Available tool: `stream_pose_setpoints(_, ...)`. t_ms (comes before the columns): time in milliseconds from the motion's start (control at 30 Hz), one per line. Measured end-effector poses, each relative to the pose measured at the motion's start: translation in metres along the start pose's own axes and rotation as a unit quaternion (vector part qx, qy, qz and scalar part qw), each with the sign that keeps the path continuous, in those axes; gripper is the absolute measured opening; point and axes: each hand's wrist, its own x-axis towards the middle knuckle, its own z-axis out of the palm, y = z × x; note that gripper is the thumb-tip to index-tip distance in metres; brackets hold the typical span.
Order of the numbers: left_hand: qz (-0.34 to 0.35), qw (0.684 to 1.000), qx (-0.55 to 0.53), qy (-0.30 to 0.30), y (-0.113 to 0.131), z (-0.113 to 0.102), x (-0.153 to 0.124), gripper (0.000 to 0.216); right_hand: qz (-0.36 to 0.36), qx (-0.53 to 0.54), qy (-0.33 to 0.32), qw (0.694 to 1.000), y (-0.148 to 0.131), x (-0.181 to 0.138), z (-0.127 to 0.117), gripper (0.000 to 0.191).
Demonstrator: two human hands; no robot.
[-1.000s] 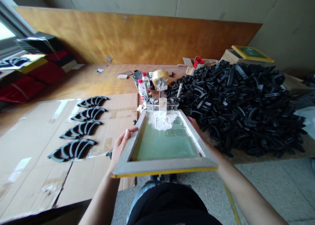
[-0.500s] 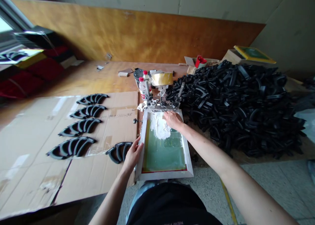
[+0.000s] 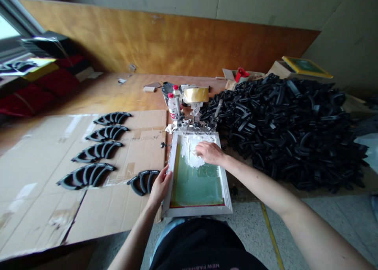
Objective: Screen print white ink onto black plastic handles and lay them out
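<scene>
- Screen frame, white paste smeared at its far end!
- Left hand, half-curled, touches its left edge, grip unclear.
- Right hand curls over the paste, contents hidden.

Frame dead ahead of me, my left hand at its left rail, my right hand over the paste in its far half. Clamp right behind it, bottles and tape roll beyond. Left: cardboard, four arc sets in a column, fifth set just beside my left hand. Right: parts heap. Behind that, box, spare frame on top.
</scene>
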Motion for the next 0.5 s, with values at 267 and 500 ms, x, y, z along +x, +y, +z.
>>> stream_pose_setpoints(267, -0.02, 1.0, -0.001, 0.009, 0.01, 0.0, -0.004, 0.071, -0.038, 0.018, 0.009, 0.999, -0.008, -0.014, 0.012, 0.011)
stream_pose_setpoints(500, -0.023, 0.998, -0.049, -0.014, 0.057, -0.019, -0.02, 0.076, 0.193, 0.013, 0.114, 0.975, 0.045, 0.041, -0.033, 0.057)
